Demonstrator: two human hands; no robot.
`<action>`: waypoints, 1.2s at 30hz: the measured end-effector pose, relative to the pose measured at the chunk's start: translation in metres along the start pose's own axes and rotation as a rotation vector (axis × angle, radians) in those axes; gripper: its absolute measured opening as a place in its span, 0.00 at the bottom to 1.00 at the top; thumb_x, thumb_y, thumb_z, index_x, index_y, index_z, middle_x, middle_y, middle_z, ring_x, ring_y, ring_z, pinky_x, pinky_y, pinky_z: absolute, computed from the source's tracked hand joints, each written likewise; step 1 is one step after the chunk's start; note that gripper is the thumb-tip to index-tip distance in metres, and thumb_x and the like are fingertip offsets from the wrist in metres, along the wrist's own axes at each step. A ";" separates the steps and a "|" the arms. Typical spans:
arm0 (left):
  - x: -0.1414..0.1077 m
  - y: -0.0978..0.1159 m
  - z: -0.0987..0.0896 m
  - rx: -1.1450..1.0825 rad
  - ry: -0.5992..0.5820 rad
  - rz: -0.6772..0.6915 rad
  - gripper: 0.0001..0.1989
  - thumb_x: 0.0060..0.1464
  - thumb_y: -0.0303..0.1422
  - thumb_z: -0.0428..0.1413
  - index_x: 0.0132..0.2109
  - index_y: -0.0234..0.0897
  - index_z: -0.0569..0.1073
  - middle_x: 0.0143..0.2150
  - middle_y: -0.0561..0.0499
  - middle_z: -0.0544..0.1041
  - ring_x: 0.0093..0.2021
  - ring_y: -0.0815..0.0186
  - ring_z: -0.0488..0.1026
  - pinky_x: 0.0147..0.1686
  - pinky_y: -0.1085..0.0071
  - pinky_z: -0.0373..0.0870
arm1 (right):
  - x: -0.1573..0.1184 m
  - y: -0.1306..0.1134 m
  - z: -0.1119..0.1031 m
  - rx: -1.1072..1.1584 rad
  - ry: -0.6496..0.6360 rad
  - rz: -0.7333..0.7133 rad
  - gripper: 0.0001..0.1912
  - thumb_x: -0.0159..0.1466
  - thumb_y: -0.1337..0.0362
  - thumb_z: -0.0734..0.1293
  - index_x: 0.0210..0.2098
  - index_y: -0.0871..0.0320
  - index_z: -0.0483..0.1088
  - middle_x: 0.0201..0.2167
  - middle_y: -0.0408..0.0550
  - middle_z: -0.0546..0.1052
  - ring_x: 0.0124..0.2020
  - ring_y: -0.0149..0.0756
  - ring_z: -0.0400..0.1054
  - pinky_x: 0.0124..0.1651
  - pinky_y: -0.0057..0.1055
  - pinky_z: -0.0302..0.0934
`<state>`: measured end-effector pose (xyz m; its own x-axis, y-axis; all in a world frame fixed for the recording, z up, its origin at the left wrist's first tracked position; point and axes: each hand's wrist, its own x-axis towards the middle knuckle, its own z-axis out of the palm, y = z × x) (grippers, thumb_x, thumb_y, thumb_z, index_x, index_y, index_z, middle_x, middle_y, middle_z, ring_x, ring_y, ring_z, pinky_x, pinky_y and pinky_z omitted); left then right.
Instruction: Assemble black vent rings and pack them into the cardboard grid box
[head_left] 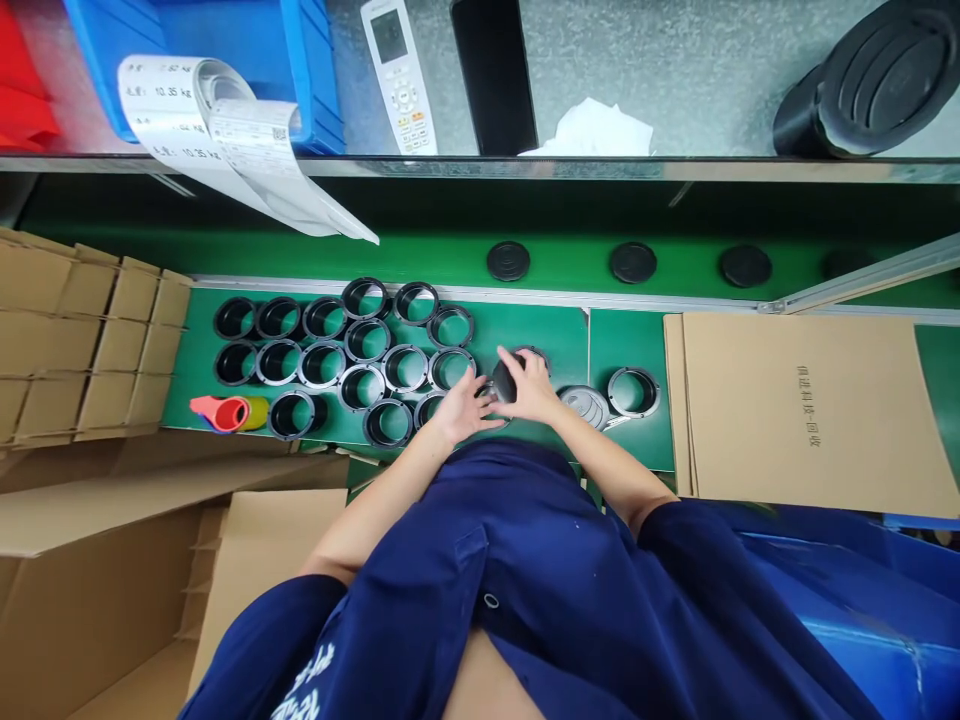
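My right hand (pixel 531 388) grips a dark round cap (pixel 504 382), tilted on its edge above the green table. Close on its left is my left hand (pixel 466 408), palm turned up and fingers apart; whether its fingertips touch the cap I cannot tell. Behind my right hand a black ring (pixel 537 356) is partly hidden. To the right lie a grey ribbed disc (pixel 583 406) and another black ring (pixel 634 392). Many black rings (pixel 322 363) stand in rows left of my hands.
Black caps (pixel 508 261) line the green strip behind. Flat cardboard (pixel 810 405) lies right; divided cardboard (pixel 90 340) and an open carton (pixel 112 590) are left. A red and yellow tool (pixel 229 413) lies by the rings. The shelf above holds a remote (pixel 400 80), phone (pixel 495 75) and blue bin (pixel 319 80).
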<state>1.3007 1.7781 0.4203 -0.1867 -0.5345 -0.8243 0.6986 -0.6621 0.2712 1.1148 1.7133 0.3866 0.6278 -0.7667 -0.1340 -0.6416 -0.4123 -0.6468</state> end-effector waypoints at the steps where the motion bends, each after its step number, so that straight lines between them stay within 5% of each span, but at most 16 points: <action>1: -0.001 0.005 -0.005 0.017 0.044 0.032 0.25 0.63 0.51 0.57 0.57 0.39 0.74 0.59 0.34 0.75 0.64 0.47 0.72 0.63 0.44 0.68 | 0.006 0.010 0.002 -0.065 0.039 0.066 0.63 0.53 0.43 0.78 0.77 0.56 0.48 0.70 0.66 0.53 0.68 0.66 0.51 0.70 0.60 0.49; 5: -0.012 0.020 -0.023 0.021 0.144 0.118 0.17 0.65 0.40 0.57 0.54 0.33 0.76 0.59 0.32 0.76 0.59 0.51 0.75 0.62 0.52 0.71 | 0.024 0.038 0.010 -0.243 -0.004 0.099 0.60 0.54 0.43 0.77 0.77 0.56 0.50 0.72 0.67 0.52 0.69 0.70 0.48 0.71 0.63 0.41; 10: -0.021 0.021 -0.036 -0.003 0.223 0.098 0.11 0.65 0.31 0.55 0.48 0.30 0.78 0.51 0.36 0.80 0.50 0.57 0.80 0.58 0.58 0.76 | 0.041 0.040 0.001 -0.323 -0.086 0.138 0.54 0.61 0.41 0.73 0.77 0.58 0.50 0.75 0.69 0.49 0.74 0.69 0.43 0.73 0.66 0.30; 15: -0.021 0.021 -0.047 -0.012 0.278 0.092 0.12 0.63 0.27 0.54 0.50 0.31 0.78 0.51 0.37 0.82 0.49 0.58 0.81 0.55 0.61 0.78 | 0.056 0.035 -0.016 -0.283 0.201 0.107 0.41 0.74 0.46 0.56 0.78 0.60 0.43 0.79 0.60 0.41 0.79 0.55 0.30 0.76 0.61 0.22; 21: -0.023 0.035 -0.053 -0.076 0.300 0.115 0.12 0.63 0.24 0.53 0.50 0.31 0.79 0.48 0.39 0.83 0.48 0.60 0.82 0.55 0.65 0.79 | 0.073 0.051 0.008 -0.232 0.091 0.095 0.36 0.73 0.49 0.57 0.75 0.62 0.54 0.76 0.62 0.51 0.78 0.53 0.39 0.75 0.64 0.25; 23: -0.023 0.041 -0.054 -0.097 0.294 0.139 0.11 0.63 0.24 0.54 0.48 0.31 0.79 0.49 0.39 0.83 0.48 0.60 0.82 0.53 0.66 0.79 | 0.108 0.062 -0.003 -0.145 0.175 0.170 0.34 0.73 0.49 0.57 0.72 0.60 0.58 0.75 0.63 0.53 0.77 0.54 0.42 0.75 0.65 0.30; 26: -0.020 0.047 -0.053 -0.125 0.311 0.138 0.10 0.63 0.24 0.54 0.45 0.32 0.80 0.48 0.40 0.83 0.45 0.62 0.82 0.50 0.68 0.80 | 0.189 0.075 -0.039 0.237 0.358 0.523 0.27 0.72 0.52 0.61 0.62 0.63 0.68 0.68 0.68 0.64 0.72 0.55 0.54 0.72 0.57 0.49; 30: -0.012 0.052 -0.049 -0.138 0.279 0.138 0.10 0.63 0.25 0.54 0.44 0.33 0.81 0.46 0.41 0.83 0.45 0.62 0.82 0.49 0.69 0.80 | 0.281 0.072 -0.071 0.633 0.290 0.814 0.12 0.69 0.58 0.68 0.41 0.63 0.70 0.38 0.62 0.79 0.46 0.48 0.75 0.52 0.46 0.72; 33: -0.004 0.060 -0.044 -0.146 0.223 0.179 0.10 0.63 0.27 0.54 0.44 0.38 0.81 0.47 0.43 0.83 0.54 0.56 0.80 0.55 0.65 0.77 | 0.291 0.053 -0.064 0.781 0.196 0.790 0.10 0.68 0.63 0.70 0.34 0.57 0.65 0.24 0.46 0.75 0.32 0.36 0.75 0.43 0.36 0.75; 36: 0.002 0.074 -0.034 -0.223 0.184 0.259 0.09 0.65 0.31 0.55 0.46 0.38 0.80 0.51 0.42 0.82 0.61 0.53 0.75 0.64 0.60 0.69 | 0.247 0.026 -0.042 1.018 0.104 0.705 0.16 0.66 0.61 0.73 0.31 0.55 0.62 0.21 0.41 0.73 0.28 0.31 0.74 0.39 0.29 0.75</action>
<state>1.3757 1.7461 0.4215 0.1284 -0.5527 -0.8235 0.8431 -0.3763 0.3841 1.2348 1.4926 0.3687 0.2175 -0.7205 -0.6584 -0.1616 0.6387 -0.7523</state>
